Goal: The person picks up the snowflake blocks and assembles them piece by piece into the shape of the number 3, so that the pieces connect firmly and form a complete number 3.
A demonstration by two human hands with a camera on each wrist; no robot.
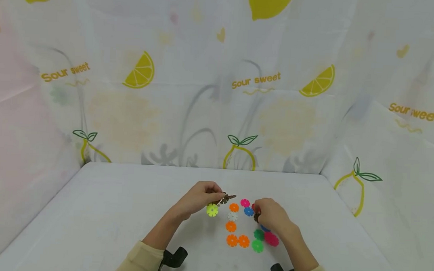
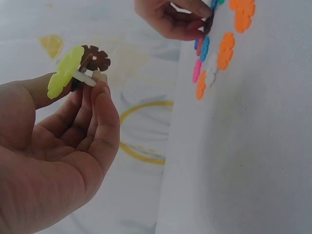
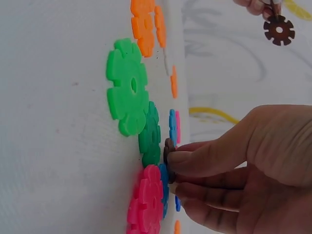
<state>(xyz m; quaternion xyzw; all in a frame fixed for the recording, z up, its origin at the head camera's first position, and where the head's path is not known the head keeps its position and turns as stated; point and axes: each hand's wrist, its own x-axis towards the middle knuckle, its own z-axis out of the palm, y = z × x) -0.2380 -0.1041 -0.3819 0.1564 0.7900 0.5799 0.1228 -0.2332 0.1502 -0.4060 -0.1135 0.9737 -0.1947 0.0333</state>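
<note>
Raised over the table, my left hand (image 1: 199, 198) grips a small cluster of slotted plastic discs joined together. In the left wrist view a yellow disc (image 2: 66, 72), a brown disc (image 2: 97, 58) and a white disc (image 2: 84, 78) seen edge-on show in it; the fingers cover the rest. My right hand (image 1: 273, 215) pinches another brown disc (image 3: 168, 153) between thumb and fingers, low over the loose discs. Beneath and beside those fingers lie a blue disc (image 3: 165, 190), a pink disc (image 3: 148, 202) and a dark green disc (image 3: 150, 134).
Between the hands several orange discs (image 1: 231, 226), a white disc (image 1: 233, 216), a bright pink disc (image 1: 244, 203) and a light green disc (image 1: 257, 246) lie on the white table (image 1: 126, 220). A lemon-print cloth (image 1: 189, 110) hangs behind and at both sides.
</note>
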